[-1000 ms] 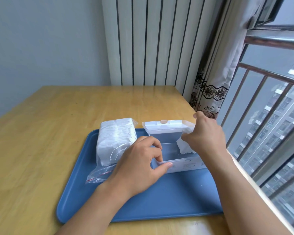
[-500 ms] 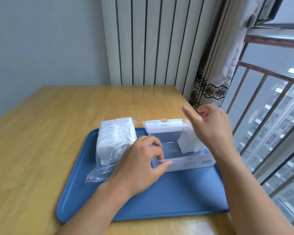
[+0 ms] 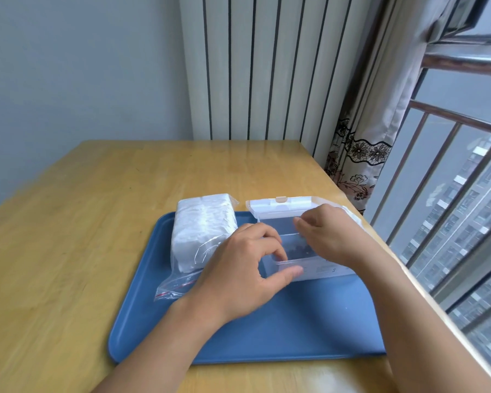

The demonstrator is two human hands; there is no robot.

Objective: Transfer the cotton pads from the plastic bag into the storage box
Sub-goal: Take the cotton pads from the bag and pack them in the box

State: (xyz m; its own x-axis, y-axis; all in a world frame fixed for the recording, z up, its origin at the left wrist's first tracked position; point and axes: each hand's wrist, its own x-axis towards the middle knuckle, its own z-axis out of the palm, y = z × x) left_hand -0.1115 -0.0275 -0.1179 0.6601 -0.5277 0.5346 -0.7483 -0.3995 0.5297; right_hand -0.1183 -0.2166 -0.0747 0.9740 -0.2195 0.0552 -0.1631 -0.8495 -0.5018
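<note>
Left hand: your left hand [image 3: 240, 275] grips the near-left corner of the storage box [image 3: 315, 269]; thumb lies along the outside of the front wall, curled fingers hook over the rim into the box.
Right hand: your right hand [image 3: 330, 236] is over the open box, fingers bent downward toward the interior. Whether they pinch any pads you cannot tell from here; the fingertips are seen against the clear wall only.
Storage box: clear plastic, standing on the right half of the tray [image 3: 267, 336], near its far edge. Lid [image 3: 281, 207] is swung open and stands up at the far side, small tan latch at its top edge.
Cotton pads: the main white stack [image 3: 201, 228] is inside the plastic bag [image 3: 182, 275], lying on the tray's left part, just beside the box. The bag's open end, with a red zip line, faces you and overhangs the tray's left edge. A bit of white shows at the box's right end behind your right hand; too hidden to identify.
Tray: blue, on the wooden table [image 3: 68, 251].
Surroundings: curtain [image 3: 360, 154] and railed window to your right.
</note>
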